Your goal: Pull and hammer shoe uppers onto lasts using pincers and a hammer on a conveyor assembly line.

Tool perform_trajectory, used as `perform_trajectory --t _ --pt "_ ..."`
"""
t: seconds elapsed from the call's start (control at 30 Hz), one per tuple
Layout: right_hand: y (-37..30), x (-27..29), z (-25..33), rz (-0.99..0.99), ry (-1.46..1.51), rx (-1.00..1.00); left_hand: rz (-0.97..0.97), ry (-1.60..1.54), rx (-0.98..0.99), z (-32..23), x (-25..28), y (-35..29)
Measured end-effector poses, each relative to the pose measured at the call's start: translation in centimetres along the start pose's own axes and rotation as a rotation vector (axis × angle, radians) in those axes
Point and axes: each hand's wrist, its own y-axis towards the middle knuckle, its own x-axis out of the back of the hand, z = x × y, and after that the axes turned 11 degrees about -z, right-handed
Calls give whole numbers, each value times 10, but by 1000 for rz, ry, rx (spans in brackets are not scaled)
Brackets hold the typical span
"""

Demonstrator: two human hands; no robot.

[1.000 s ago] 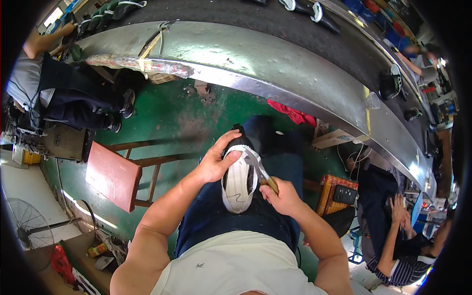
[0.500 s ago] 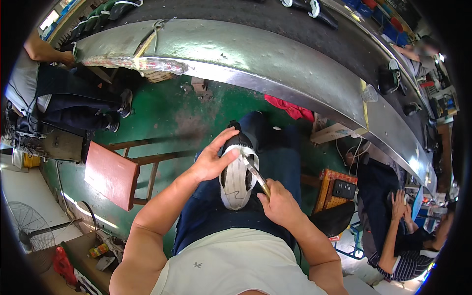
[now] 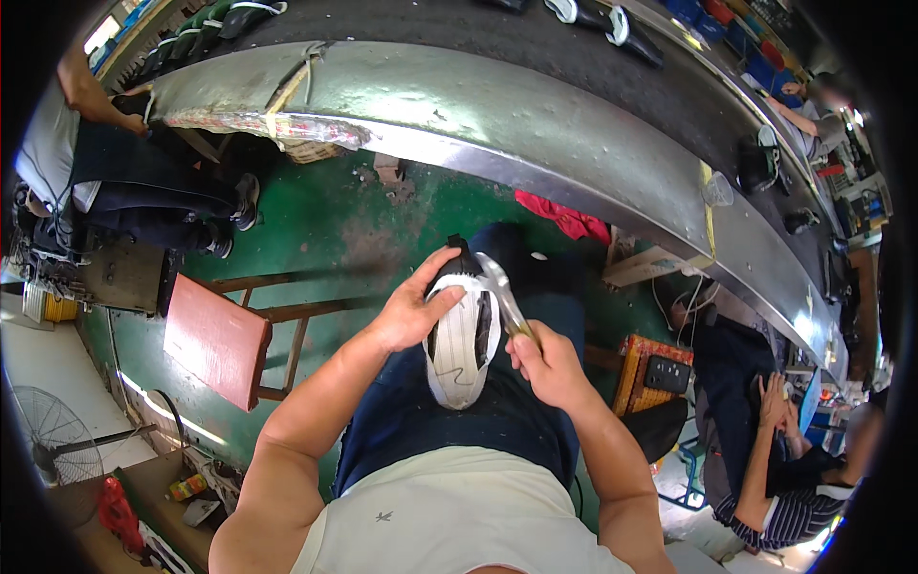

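Note:
A shoe (image 3: 460, 349) rests bottom up on my lap, with a pale underside, a dark wavy mark near its lower end, and a black upper end. My left hand (image 3: 419, 308) grips its upper part from the left, thumb across the white edge and fingers along the black side. Closed around the brownish handle of a hammer (image 3: 501, 290), my right hand (image 3: 549, 364) is to the right of the shoe. The hammer's shiny curved head is beside the shoe's black upper end; whether it touches cannot be made out.
A long metal-edged bench (image 3: 411, 91) with a dark belt curves ahead, carrying several black shoes. A pink-topped stool (image 3: 215, 337) is at left, a woven-top stool (image 3: 639, 378) at right. A person (image 3: 143, 182) stands left; another (image 3: 784, 469) sits right. A fan (image 3: 59, 445) is lower left.
My right hand has moved up and slightly right with the hammer. Its head has shifted from the shoe's white edge to beside the black upper end. My left hand still holds the shoe.

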Motion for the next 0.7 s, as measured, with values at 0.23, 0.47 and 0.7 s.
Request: perform_trajectory --t 0.23,0.47,0.7 --pt "18 -34 -42 -206 -62 -25 -254 -91 192 8 50 -1" --pt "18 -105 -60 -54 121 -91 178 -251 735 -7 123 21" --pt "-18 -66 -30 80 370 -28 274 -116 378 -28 135 -1"
